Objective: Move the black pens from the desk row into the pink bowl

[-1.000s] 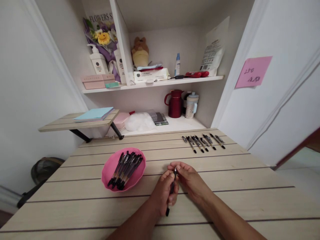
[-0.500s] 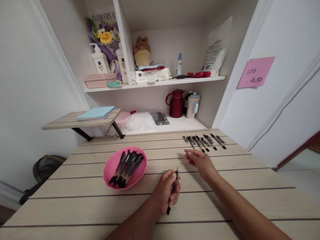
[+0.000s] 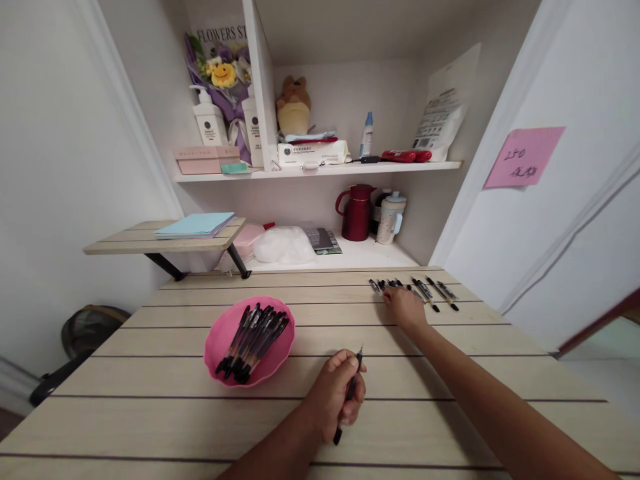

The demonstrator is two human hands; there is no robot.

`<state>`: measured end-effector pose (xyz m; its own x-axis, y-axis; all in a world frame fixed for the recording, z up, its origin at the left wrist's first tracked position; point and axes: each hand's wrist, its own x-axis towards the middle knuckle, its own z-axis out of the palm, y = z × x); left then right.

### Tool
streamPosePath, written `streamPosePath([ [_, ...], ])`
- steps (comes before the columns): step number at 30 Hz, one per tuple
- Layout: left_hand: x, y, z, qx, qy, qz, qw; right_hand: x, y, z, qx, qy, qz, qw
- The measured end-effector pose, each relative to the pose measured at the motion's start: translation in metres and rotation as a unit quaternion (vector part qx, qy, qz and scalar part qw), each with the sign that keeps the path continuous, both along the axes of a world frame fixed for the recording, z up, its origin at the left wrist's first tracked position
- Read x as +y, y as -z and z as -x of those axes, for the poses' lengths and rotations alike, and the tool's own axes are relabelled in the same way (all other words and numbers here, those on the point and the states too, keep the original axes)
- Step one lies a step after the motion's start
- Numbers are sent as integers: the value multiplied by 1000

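Observation:
My left hand (image 3: 336,393) is closed around a black pen (image 3: 353,383). The pen's bare tip points away from me, and its dark end sticks out below the fist. Farther off on the right, my right hand (image 3: 406,309) reaches over a row of pens, its fingers curled together at the near side. Whatever those fingers pinch, if anything, is hidden. Beyond that hand lie loose pens (image 3: 425,292) and short dark pieces like pen caps (image 3: 374,286). A pink bowl (image 3: 213,347) to the left holds a bundle of capped black pens (image 3: 253,343).
The slatted wooden table (image 3: 165,413) fills the foreground. A small raised shelf (image 3: 120,241) carries blue paper (image 3: 195,225) at the left. Behind stand a red jug (image 3: 357,213), a pale cup (image 3: 390,220) and a white plastic bag (image 3: 284,245). A cabinet shelf (image 3: 320,172) runs above.
My right hand has moved away from beside the left hand, forward onto the row of pens, covering some of them. My left hand still grips its pen. The view has shifted slightly.

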<state>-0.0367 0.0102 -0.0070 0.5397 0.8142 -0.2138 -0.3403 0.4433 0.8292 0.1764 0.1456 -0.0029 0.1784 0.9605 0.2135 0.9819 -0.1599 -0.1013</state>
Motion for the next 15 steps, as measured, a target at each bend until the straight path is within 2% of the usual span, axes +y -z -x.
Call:
streamPosePath([
  [8,0,1,-1,-11,7,4,1000,5,10,9,-30,-40,22,999],
  [15,-1,-1,-1,-11,3,12,1000,9,13,6,-28,-26,16,999],
])
